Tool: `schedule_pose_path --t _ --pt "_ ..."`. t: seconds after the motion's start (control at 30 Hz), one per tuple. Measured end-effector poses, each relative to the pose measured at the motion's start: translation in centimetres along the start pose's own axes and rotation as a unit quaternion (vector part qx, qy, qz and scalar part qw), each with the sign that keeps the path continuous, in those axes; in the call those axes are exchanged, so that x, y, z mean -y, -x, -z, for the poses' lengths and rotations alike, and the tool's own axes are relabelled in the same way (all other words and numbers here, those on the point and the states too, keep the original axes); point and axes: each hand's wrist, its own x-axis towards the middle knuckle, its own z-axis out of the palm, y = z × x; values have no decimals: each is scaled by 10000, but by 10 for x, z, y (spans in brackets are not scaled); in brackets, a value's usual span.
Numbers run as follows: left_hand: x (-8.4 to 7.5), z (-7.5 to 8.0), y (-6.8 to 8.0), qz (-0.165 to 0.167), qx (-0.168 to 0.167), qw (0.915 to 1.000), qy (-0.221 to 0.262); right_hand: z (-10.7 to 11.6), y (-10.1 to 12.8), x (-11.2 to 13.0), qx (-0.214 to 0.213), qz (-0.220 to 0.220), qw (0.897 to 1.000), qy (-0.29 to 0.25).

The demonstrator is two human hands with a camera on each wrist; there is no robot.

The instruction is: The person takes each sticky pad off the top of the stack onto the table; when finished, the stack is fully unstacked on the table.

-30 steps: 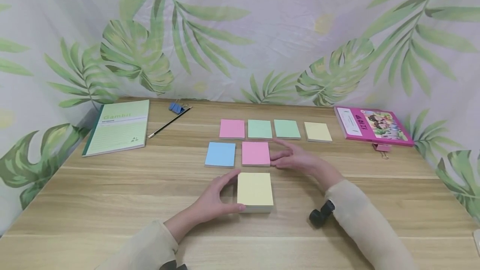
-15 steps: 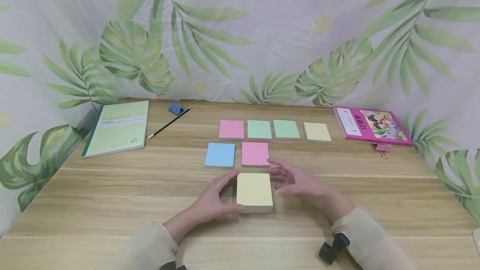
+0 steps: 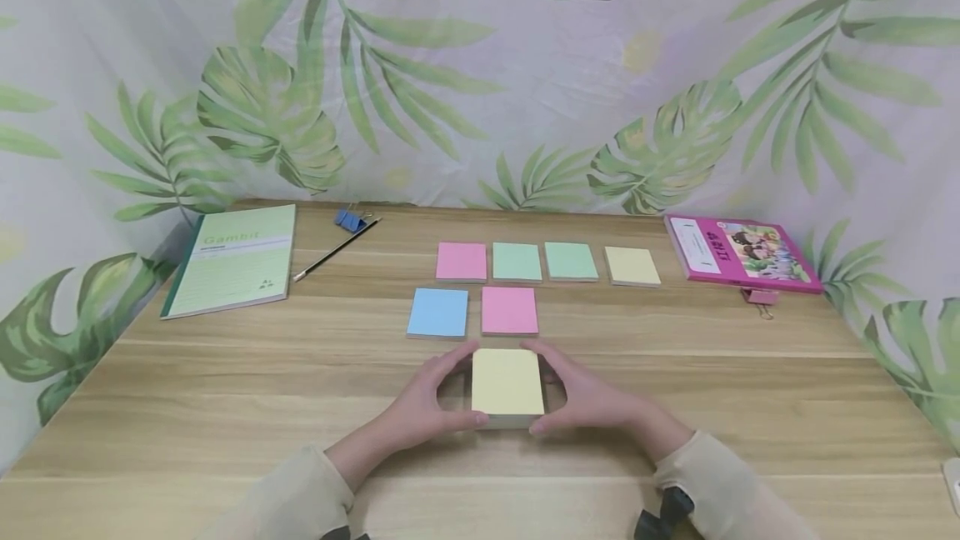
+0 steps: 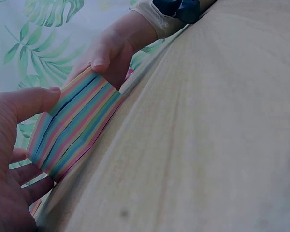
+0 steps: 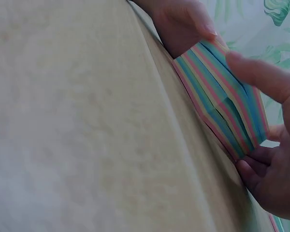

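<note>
Both left hand [image 3: 418, 408] and right hand [image 3: 592, 400] grip note stack [image 3: 507, 382], well clear of back edge of table [image 3: 225, 407]; square corners evenly.

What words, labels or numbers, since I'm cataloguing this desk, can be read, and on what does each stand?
"Gambit": notebook cover.
"红楼梦": pink book cover, turned sideways.
Too small or blurred to read: the line under "Gambit", the marks in the notebook's lower corner, and the print on the book's white panel.
Pad stack: no readable text.
</note>
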Motion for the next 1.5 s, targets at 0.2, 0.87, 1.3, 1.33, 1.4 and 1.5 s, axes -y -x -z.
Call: schedule_pose_path --t 0.2,0.87,1.3,1.33,1.4,1.5 --pt "28 -6 -4 -86 -22 9998 -165 -1 -2 -22 -109 42 9999 -82" --pt "43 -10 -7 -483 -146 9886 -1420 63 20 -44 -113 438 9509 -3060" --pt "41 -9 -6 -426 -130 9878 -1490 101 -4 -76 -828 -398 9290 -3586" --pt "41 -9 -6 -424 -126 9879 -1486 101 -6 -77 -825 -428 9269 -3636" --pt "41 -9 -6 -431 -122 9879 -1484 101 -9 -80 -822 -484 9243 -3696" --pt "42 -9 -6 -431 -107 9880 -1478 100 -12 -81 -827 -550 9233 -3709"
